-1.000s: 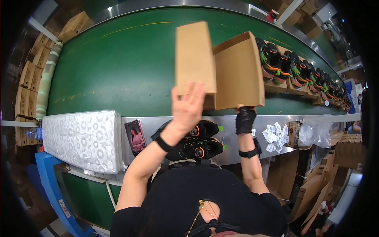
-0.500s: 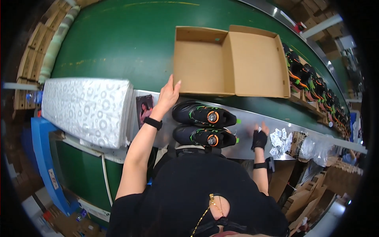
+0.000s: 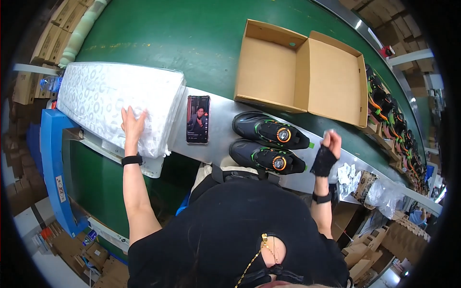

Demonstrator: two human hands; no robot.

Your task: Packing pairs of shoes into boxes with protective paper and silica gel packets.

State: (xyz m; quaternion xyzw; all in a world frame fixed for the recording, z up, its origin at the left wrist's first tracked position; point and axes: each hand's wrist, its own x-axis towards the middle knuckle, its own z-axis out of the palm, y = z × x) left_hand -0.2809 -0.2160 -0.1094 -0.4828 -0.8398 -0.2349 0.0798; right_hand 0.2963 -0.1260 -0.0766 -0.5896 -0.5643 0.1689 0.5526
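My left hand (image 3: 133, 126) rests with fingers spread on a stack of white patterned wrapping paper (image 3: 91, 101). To the right, my right hand (image 3: 328, 152), in a black fingerless glove, is raised beside the heels of two shoes. Its fingers are curled together, and a small pale bit shows at their tips, too blurred to name. The farther black shoe (image 3: 264, 129) and the nearer black shoe (image 3: 261, 156) lie side by side, toes left, with orange-ringed dials and green heel tabs. Small white packets (image 3: 348, 178) are heaped near my right wrist.
An open brown shoebox (image 3: 269, 67), lid folded back to the right, sits on the green belt (image 3: 158, 29) beyond the shoes. A lit phone (image 3: 198, 120) lies on the metal ledge (image 3: 218, 120). More shoes (image 3: 389, 110) line the far right. A blue frame (image 3: 55, 168) stands left.
My left hand has left the box edge and moved left onto the paper stack. My right hand has risen, its fingers curling. The view has shifted, and the phone shows fully.
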